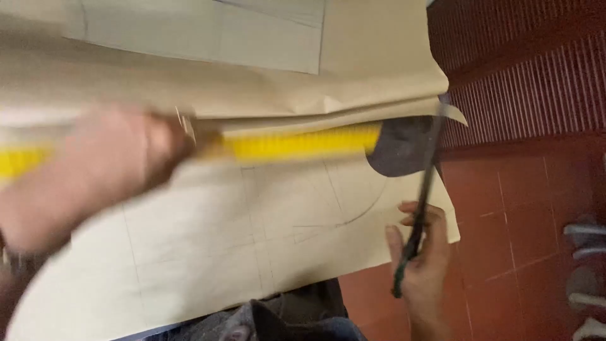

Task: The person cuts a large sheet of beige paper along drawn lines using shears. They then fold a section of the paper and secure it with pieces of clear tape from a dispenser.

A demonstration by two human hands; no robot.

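Note:
My left hand point(88, 177), blurred by motion, grips a yellow ruler or tape point(297, 144) that runs across a big sheet of beige pattern paper point(221, 240) with pencil lines and a drawn curve. At the paper's right edge my right hand point(424, 265) holds a pair of dark scissors point(420, 202), blades pointing up toward a dark grey cut-out patch point(401, 148). More beige paper sheets point(252, 57) lie folded over the top.
A red tiled floor point(524, 208) lies to the right, with a ribbed dark red wall point(524, 69) above it. Grey sandals or similar shapes point(587, 271) sit at the far right edge. Dark clothing point(284, 316) shows below the paper.

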